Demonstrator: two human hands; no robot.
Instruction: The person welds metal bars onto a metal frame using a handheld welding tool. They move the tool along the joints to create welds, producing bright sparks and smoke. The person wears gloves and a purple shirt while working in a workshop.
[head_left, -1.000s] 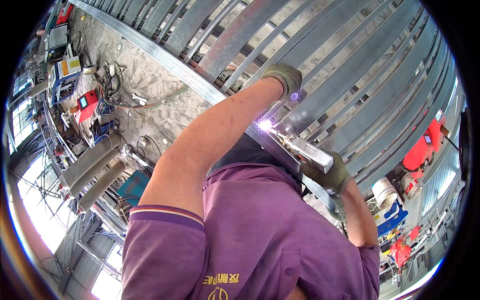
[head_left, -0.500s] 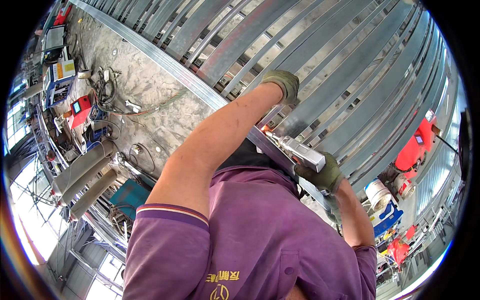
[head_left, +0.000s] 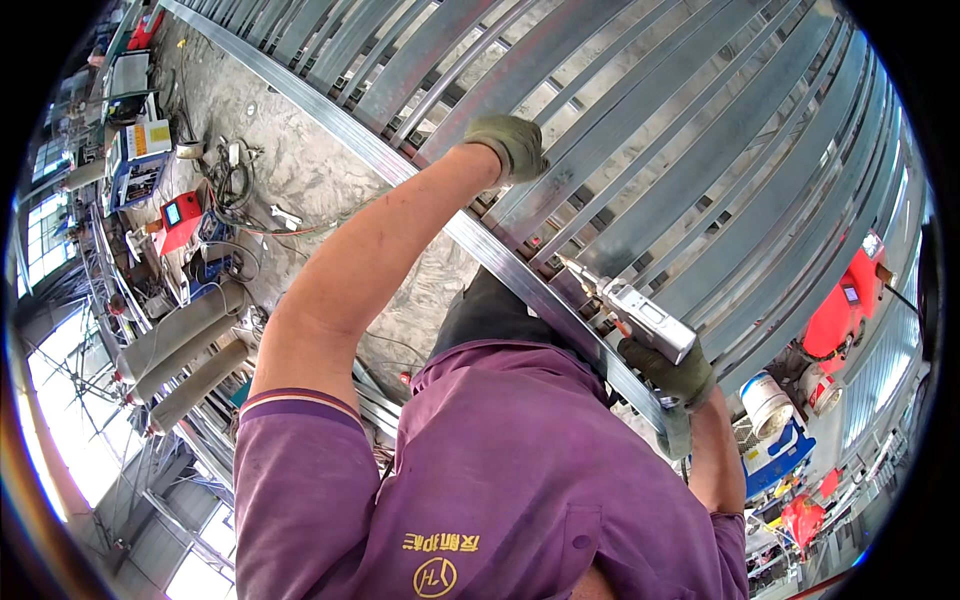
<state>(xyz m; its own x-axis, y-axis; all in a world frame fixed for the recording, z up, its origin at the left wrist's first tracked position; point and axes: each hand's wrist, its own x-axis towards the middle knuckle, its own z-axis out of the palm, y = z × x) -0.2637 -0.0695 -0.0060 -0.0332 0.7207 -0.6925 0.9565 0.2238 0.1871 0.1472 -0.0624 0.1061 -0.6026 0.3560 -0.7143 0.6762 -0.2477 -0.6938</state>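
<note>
In the head view, a white cylindrical bucket (head_left: 767, 405) sits at right, contents indistinct. The right hand (head_left: 675, 372), gloved in olive, grips a silver box-bodied welding torch (head_left: 650, 318) beside flat grey steel slats (head_left: 715, 150). Whether the olive-gloved left hand (head_left: 512, 148) grips anything cannot be told. The torch tip's earlier orange glow has gone.

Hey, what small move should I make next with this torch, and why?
Perhaps ease the right grip slightly toward you, bringing the welding torch's tip closer to the silver edge rail: no arc glows there now, and the tip appears to sit among the metal slats, beyond that rail.
</note>
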